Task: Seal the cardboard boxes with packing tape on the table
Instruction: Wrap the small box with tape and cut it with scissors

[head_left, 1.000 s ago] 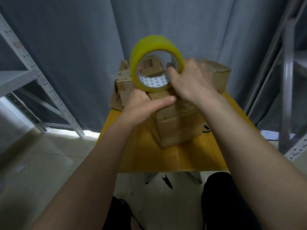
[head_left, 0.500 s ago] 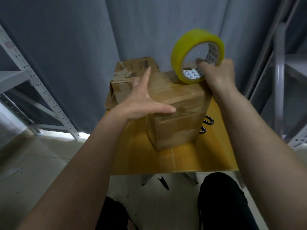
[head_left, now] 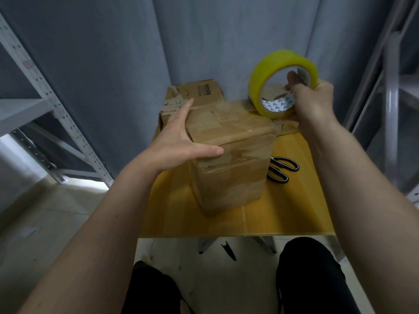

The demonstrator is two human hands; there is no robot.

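A cardboard box [head_left: 231, 152] is seen standing near the middle of a small yellow table [head_left: 283, 207], turned slightly so that one corner faces the near edge; its top flaps are closed and a sheen of clear tape is visible across the top and down the near face. The left hand [head_left: 181, 141] is laid flat against the box's left top edge, fingers straight and thumb stretched along the near rim, so nothing is clasped by it; the box is merely steadied. A roll of yellow packing tape [head_left: 281, 82] is held upright above the box's far right corner by the right hand [head_left: 315, 100], whose fingers are hooked through the core and curled round it. Whether a strip runs from the roll to the box cannot be told. A second, more battered box [head_left: 195, 94] is set behind the first toward the far left corner of the table, touching or just beside it; black-handled scissors [head_left: 281, 169] are laid by the right edge, close to the box. For the step judged to be in hand, the tape should be drawn taut and level over the seam; the box should be pressed down firmly so it is not dragged; the strip should then be smoothed flat before it is cut.
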